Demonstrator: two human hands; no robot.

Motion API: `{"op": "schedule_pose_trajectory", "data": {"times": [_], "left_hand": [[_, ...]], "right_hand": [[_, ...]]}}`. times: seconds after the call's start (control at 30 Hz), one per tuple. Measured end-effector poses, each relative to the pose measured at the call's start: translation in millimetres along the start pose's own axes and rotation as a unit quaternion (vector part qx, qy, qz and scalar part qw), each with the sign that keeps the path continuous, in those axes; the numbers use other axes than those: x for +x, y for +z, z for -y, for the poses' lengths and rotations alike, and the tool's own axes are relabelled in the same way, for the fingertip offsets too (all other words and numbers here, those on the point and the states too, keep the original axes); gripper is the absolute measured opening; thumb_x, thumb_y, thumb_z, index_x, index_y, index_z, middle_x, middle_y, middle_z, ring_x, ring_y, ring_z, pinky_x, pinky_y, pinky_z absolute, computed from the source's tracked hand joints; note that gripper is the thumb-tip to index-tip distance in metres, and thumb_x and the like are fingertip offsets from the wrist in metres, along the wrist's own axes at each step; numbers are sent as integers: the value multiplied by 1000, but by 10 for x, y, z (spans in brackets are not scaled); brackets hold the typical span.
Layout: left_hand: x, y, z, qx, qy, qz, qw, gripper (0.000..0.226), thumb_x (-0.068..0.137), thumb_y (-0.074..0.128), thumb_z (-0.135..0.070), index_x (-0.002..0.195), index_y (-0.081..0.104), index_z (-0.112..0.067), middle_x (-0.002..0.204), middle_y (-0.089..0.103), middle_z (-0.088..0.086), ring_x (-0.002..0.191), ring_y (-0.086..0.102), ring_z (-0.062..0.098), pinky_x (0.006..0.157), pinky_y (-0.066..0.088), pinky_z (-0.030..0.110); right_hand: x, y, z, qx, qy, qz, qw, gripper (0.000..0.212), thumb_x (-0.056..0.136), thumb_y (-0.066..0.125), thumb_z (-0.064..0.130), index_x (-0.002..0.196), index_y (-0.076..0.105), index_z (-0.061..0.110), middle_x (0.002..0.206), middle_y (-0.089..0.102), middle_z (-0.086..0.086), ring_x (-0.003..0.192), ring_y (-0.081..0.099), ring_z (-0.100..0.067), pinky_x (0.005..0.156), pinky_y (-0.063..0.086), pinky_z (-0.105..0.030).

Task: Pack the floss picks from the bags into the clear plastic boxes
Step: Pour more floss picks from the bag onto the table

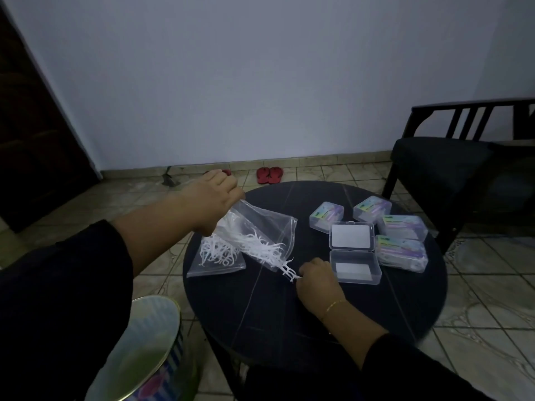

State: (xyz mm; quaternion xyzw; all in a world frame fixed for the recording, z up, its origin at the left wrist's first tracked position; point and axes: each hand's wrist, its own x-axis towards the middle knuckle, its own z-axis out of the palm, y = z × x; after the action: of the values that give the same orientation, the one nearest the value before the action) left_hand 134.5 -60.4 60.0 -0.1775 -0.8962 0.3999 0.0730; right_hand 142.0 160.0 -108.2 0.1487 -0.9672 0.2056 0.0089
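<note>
My left hand (212,198) grips the closed end of a clear plastic bag (269,227) and holds it tilted, mouth down, over the round dark table (289,314). White floss picks (262,248) slide toward the bag's mouth. My right hand (317,277) pinches a few picks (289,274) poking out of that mouth. A second bag of picks (215,260) lies flat on the table under the first. An open clear box (354,254) sits just right of my right hand, its lid up and its tray holding no picks.
Several closed clear boxes with printed labels (402,227) cluster at the table's right side. A dark chair (451,157) stands to the right. Red sandals (269,175) lie on the tiled floor by the wall. A patterned lid-like object (144,342) is near my left knee.
</note>
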Motion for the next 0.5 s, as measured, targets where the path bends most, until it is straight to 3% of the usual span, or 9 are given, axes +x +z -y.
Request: {"op": "schedule_pose_trajectory", "data": {"times": [0.1, 0.17, 0.33, 0.5], "left_hand": [[-28, -6, 24, -2, -1, 0, 1000, 83, 72, 70, -43, 140, 27, -23, 130, 36, 2, 118, 35, 20, 108, 24, 33], [-42, -30, 37, -1, 7, -4, 1000, 82, 73, 70, -44, 140, 27, -23, 129, 36, 1, 117, 35, 20, 107, 24, 32], [-76, -83, 55, 4, 11, -17, 1000, 76, 75, 68, -39, 139, 29, -24, 129, 37, 1, 117, 35, 20, 105, 25, 30], [-67, -157, 75, 45, -9, 17, 999, 74, 79, 61, -25, 142, 24, -19, 135, 34, 8, 126, 34, 26, 115, 17, 43]], "right_hand": [[-17, -69, 60, 26, -21, -7, 999, 55, 90, 58, 31, 139, 39, 15, 138, 38, -6, 126, 35, -23, 106, 30, -29], [27, -93, 111, 33, -34, 4, 999, 67, 87, 63, 41, 143, 33, 20, 142, 34, -4, 129, 31, -23, 106, 32, -32], [169, -146, 155, 25, -46, 22, 998, 42, 90, 58, 39, 126, 57, 17, 136, 42, -4, 123, 35, -22, 102, 34, -29], [183, -126, 90, -13, -10, 22, 1000, 40, 90, 56, 34, 127, 57, 20, 136, 44, -5, 123, 37, -23, 104, 32, -30]]}}
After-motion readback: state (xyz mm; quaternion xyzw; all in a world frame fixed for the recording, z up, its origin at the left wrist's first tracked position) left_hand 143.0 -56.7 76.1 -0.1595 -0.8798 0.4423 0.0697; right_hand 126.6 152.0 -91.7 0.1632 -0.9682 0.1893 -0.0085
